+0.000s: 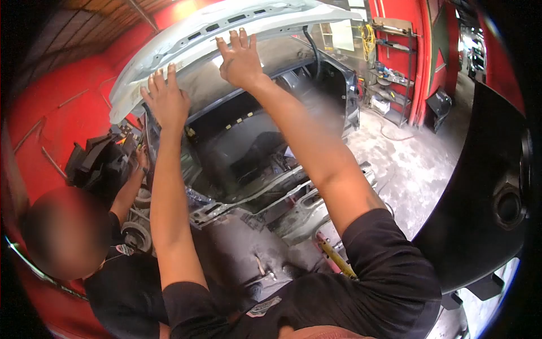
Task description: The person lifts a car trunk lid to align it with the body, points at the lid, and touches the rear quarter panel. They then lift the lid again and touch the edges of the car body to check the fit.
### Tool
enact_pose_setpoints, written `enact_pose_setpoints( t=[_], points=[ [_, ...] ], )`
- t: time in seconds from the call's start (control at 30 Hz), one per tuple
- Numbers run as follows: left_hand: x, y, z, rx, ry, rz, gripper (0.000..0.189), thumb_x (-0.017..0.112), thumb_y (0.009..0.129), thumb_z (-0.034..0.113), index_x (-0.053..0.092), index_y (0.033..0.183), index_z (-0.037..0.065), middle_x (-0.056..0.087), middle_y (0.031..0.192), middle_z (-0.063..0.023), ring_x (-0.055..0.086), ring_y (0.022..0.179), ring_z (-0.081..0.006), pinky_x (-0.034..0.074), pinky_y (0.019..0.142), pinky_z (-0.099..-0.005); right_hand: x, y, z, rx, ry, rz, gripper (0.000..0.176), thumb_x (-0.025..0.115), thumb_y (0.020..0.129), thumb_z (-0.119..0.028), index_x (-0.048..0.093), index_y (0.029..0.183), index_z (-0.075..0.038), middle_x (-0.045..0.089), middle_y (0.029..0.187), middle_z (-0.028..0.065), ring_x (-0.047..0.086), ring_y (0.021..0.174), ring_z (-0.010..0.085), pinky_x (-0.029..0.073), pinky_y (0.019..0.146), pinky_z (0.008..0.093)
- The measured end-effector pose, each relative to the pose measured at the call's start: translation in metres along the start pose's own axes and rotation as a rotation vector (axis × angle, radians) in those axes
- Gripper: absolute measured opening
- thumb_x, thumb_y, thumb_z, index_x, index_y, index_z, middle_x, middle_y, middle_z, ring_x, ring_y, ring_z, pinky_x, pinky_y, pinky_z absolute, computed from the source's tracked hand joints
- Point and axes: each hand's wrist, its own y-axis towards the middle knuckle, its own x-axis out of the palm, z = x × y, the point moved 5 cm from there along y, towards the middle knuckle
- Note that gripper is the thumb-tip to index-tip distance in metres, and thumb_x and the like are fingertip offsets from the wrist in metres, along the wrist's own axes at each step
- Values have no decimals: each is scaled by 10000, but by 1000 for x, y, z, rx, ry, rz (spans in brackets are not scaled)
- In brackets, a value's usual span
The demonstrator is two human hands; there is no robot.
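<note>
Overhead in the head view, a pale grey car lid [169, 48] is raised above the open end of the car body [220, 209]. My left hand [167, 100] lies against the lid's lower edge, fingers stretched and a little apart. Farther right, my right hand [240, 59] rests on the same edge with its fingers extended. Neither hand is wrapped around anything. Below them is the dark, stripped car bay [237, 152], with a bare metal cross panel at its near side.
A co-worker [124, 282] stands close on my left, one hand [141, 160] by the car's side. A large black bumper [480, 192] stands at right. Tools, including a hammer [261, 265], lie on the floor. A shelf rack [395, 73] lines the red wall.
</note>
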Motion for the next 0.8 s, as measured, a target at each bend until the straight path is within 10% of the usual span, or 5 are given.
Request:
enact_pose_setpoints(
  t=[0.57, 0.8],
  points=[
    [10, 39, -30, 10, -38, -56, 772, 702, 810, 205, 435, 1534, 180, 465, 1520, -202, 397, 1441, -389, 240, 1182, -640, 2, 35, -2, 6, 63, -234, 846, 627, 887, -258, 255, 1645, -194, 212, 1688, 221, 149, 1574, 423, 245, 1223, 622],
    [20, 60, -41, 30, -46, -26, 715, 658, 828, 187, 461, 1514, 216, 457, 1524, -228, 404, 1444, -394, 226, 1187, -660, 3, 9, -18, -25, 249, -63, 779, 646, 877, -247, 352, 1591, -146, 312, 1602, 297, 295, 1494, 468, 367, 1161, 570]
  ],
)
